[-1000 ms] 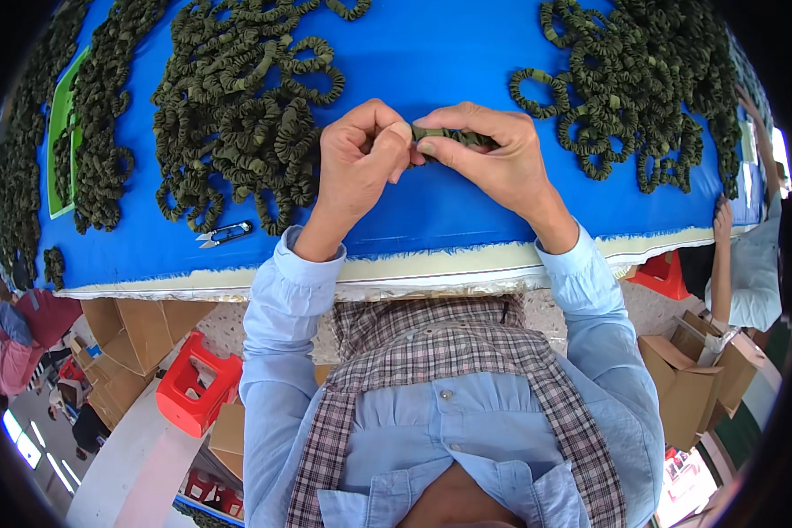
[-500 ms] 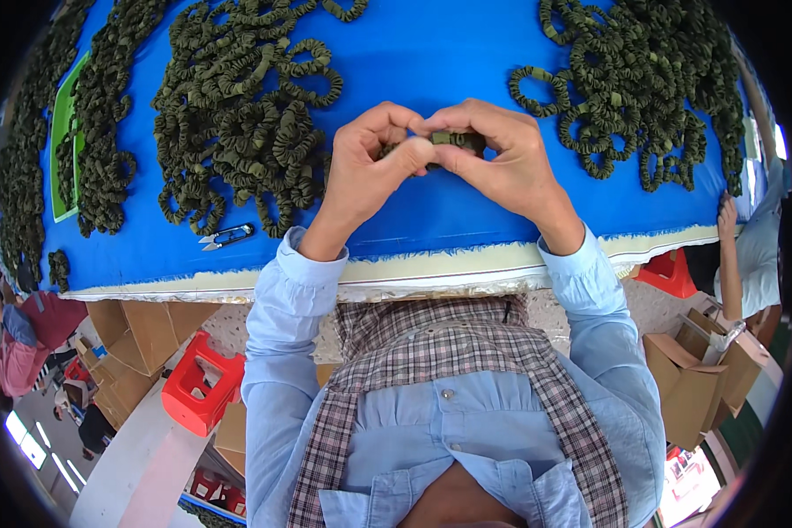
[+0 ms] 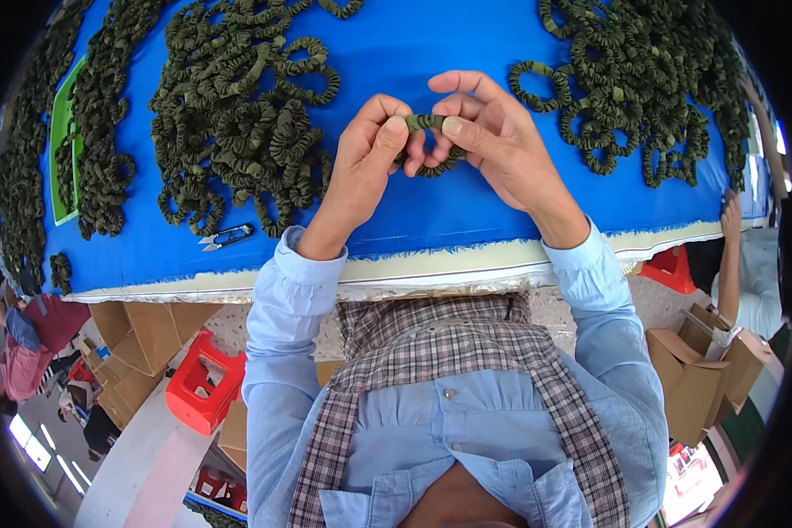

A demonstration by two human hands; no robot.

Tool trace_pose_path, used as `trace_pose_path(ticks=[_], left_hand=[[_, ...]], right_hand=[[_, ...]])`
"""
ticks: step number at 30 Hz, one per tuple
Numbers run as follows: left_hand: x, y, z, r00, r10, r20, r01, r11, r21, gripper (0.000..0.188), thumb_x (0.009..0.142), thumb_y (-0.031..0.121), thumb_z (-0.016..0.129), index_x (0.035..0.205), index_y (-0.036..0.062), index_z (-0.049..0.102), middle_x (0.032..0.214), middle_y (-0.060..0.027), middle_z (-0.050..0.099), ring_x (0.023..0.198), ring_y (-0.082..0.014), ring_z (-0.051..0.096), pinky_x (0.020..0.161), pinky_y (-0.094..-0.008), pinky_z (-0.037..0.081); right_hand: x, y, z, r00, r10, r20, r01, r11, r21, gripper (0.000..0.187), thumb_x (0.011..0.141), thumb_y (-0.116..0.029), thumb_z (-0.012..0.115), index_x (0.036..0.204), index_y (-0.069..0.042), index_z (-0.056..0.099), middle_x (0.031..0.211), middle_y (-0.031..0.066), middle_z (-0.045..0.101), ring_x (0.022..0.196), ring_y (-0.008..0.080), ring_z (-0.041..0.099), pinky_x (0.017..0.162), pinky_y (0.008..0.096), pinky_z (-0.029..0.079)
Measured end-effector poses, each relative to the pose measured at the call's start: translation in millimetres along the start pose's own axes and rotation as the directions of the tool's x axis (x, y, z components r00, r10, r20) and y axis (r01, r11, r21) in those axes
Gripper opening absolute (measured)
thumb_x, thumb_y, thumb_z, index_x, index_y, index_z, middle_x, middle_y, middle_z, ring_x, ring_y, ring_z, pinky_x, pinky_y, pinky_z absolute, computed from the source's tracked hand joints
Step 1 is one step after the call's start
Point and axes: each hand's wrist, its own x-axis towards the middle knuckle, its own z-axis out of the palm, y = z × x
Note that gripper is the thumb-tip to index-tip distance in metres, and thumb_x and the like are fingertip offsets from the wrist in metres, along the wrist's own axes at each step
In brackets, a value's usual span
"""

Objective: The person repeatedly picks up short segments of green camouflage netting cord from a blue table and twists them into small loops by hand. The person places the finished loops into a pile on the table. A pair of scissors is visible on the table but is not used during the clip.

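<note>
A dark green hair scrunchie (image 3: 426, 123) is held up between both hands over the blue tabletop (image 3: 431, 211). My left hand (image 3: 367, 150) pinches its left end between thumb and fingers. From the other side my right hand (image 3: 502, 141) grips it with the thumb, its index finger raised and apart. The lower part of the ring hangs behind the fingers and is partly hidden. To the left lies a big heap of similar scrunchies (image 3: 229, 114), and another heap of scrunchies (image 3: 634, 79) is at the right. Small black thread snips (image 3: 227, 237) rest near the table's front edge.
A bright green tray (image 3: 64, 150) sits at the far left among more scrunchies. Below the table edge are a red stool (image 3: 204, 383), cardboard boxes (image 3: 141, 330) and an open carton (image 3: 691, 378). Other people, including one with an arm (image 3: 730, 255) at the table, are at both sides.
My fingers have spread from a close pinch, and the scrunchie between them shows more. The right index finger has lifted away. The heaps and snips look unmoved.
</note>
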Motion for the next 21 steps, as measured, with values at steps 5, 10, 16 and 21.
trace_pose_path(ticks=[5,10,16,21], left_hand=[[-1.4,-3.4,5.3,0.999,0.026,-0.031,-0.026,1.0,-0.004,0.02,0.1,0.023,0.05,0.092,0.0045,0.048,0.073,-0.0021,0.056,0.064,-0.0084,0.054,0.058,-0.0221,0.045],[-4.3,-3.7,8.8,0.98,0.129,-0.153,-0.115,0.989,0.096,0.019,0.097,0.019,0.055,0.089,0.003,0.049,0.071,-0.0039,0.057,0.061,-0.0091,0.055,0.056,-0.0234,0.046],[-4.0,5.3,7.4,0.961,0.182,-0.211,-0.178,0.983,0.038,0.015,0.096,0.011,0.055,0.085,0.0025,0.048,0.066,-0.0039,0.055,0.058,-0.0091,0.054,0.054,-0.0226,0.045],[-4.5,7.7,2.3,0.984,0.058,-0.167,-0.071,0.995,-0.073,0.01,0.093,0.007,0.057,0.086,0.0014,0.053,0.068,-0.0014,0.057,0.059,-0.0063,0.052,0.054,-0.0199,0.043]], right_hand=[[-2.8,8.5,8.3,0.993,-0.115,0.017,0.112,0.905,-0.411,0.027,0.084,-0.006,0.069,0.11,-0.003,0.062,0.082,0.0013,0.059,0.067,0.0067,0.053,0.056,0.0224,0.041],[-3.0,4.8,14.3,0.962,-0.274,0.019,0.231,0.769,-0.596,0.017,0.081,-0.005,0.072,0.098,-0.002,0.069,0.081,0.0044,0.065,0.065,0.0062,0.058,0.054,0.0215,0.044],[-3.8,1.2,6.0,0.969,-0.245,-0.04,0.186,0.822,-0.538,0.017,0.08,-0.004,0.073,0.096,-0.001,0.07,0.081,0.0034,0.065,0.068,0.005,0.058,0.055,0.0197,0.044],[-6.1,-8.1,5.5,0.98,-0.198,-0.01,0.152,0.782,-0.604,0.02,0.077,-0.006,0.076,0.096,-0.002,0.071,0.079,0.0,0.063,0.064,0.0027,0.05,0.053,0.0191,0.038]])
